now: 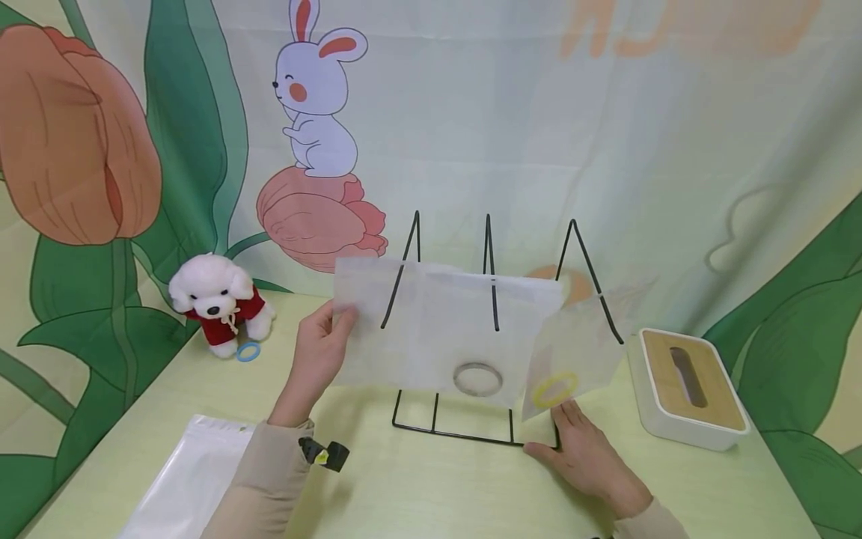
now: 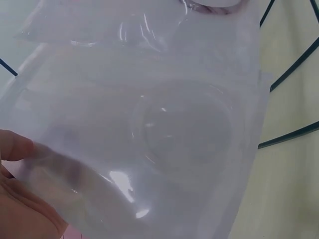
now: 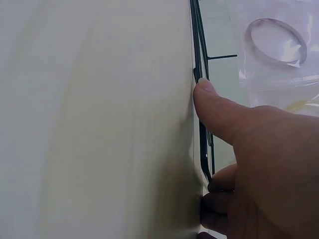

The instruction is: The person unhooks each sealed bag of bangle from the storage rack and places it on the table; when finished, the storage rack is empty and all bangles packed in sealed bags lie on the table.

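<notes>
A black wire rack [image 1: 461,435] with upright prongs stands on the table, and translucent plastic bags hang from it. My left hand [image 1: 319,350] pinches the side edge of the left bag [image 1: 376,359]. In the left wrist view a clear ring [image 2: 138,119] shows faintly in that bag. A greyish ring [image 1: 456,379] lies inside the middle bag [image 1: 471,322]; the right bag [image 1: 586,344], hanging at an angle, contains a yellow ring [image 1: 540,397]. My right hand [image 1: 584,453] holds the front right corner of the rack's base, thumb on the front wire [image 3: 203,144].
A white plush dog [image 1: 214,288] in red sits at the back left, a blue ring [image 1: 239,352] by its feet. White plastic bags [image 1: 185,479] lie at the front left. A tissue box [image 1: 694,430] with a wooden lid stands right of the rack. A printed curtain [image 1: 471,97] hangs behind.
</notes>
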The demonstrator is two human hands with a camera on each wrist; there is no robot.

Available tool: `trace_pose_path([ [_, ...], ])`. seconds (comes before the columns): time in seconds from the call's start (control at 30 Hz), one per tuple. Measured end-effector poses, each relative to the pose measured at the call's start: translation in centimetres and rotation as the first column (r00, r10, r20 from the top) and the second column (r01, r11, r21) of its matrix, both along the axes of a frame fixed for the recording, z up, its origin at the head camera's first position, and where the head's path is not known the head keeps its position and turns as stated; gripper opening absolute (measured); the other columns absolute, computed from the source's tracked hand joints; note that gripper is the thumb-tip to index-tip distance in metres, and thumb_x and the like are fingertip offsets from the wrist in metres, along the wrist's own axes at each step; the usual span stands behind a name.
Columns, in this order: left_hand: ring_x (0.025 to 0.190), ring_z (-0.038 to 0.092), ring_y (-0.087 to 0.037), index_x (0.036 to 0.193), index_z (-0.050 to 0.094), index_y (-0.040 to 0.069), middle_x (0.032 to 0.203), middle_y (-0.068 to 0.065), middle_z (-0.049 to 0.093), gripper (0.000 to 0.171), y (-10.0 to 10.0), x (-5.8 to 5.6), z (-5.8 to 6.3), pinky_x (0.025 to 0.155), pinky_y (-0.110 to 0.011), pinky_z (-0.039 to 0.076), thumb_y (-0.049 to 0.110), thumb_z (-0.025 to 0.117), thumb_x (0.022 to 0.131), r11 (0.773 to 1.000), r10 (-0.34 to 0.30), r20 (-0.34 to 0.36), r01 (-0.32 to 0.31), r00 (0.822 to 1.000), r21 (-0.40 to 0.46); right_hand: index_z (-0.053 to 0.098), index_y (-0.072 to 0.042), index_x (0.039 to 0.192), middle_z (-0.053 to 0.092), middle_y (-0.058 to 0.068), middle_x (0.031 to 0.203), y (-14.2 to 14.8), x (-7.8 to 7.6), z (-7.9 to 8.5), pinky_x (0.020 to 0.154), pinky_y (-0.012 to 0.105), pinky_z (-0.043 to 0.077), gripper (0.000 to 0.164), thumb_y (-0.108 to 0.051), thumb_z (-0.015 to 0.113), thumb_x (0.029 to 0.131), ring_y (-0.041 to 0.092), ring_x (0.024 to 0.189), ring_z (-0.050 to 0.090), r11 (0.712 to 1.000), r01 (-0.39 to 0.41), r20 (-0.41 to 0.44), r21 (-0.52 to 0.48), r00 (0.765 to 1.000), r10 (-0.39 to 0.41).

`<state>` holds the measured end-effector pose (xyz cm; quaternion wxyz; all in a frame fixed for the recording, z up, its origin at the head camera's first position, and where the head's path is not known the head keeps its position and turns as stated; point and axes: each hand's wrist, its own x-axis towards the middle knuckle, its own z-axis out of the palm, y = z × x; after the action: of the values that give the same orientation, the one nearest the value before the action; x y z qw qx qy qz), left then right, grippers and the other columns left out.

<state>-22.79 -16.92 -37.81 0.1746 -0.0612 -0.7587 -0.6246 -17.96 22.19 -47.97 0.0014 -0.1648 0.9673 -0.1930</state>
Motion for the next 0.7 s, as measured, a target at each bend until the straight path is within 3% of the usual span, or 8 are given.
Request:
trace_pose_path([
  [0.37,0.101,0.057,-0.016,0.119,0.066,0.001,0.115,-0.012,0.066,0.032,-0.45,0.46,0.01,0.084,-0.025,0.048,0.024,0.055,0.100,1.000,0.018,0.026,-0.018,1.000,-0.001,0.034,0.019,0.139,0.031,0.038,0.145,0.00,-0.18,-0.55,0.106,0.061,0.030,0.092,-0.053,0.062,0.090,0.051,0.135,0.029,1.000,0.007,-0.003,-0.021,1.000,-0.007],
  [0.7,0.104,0.057,-0.015,0.115,0.067,0.002,0.114,-0.011,0.067,0.029,-0.65,0.96,0.19,0.089,-0.029,0.046,0.023,0.057,0.099,1.000,0.001,-0.018,-0.001,1.000,-0.008,0.030,0.019,0.141,0.026,0.039,0.147,0.02,-0.38,-0.28,0.107,0.062,0.026,0.096,-0.057,0.058,0.091,0.053,0.137,0.023,1.000,0.024,0.056,-0.002,0.998,-0.024],
])
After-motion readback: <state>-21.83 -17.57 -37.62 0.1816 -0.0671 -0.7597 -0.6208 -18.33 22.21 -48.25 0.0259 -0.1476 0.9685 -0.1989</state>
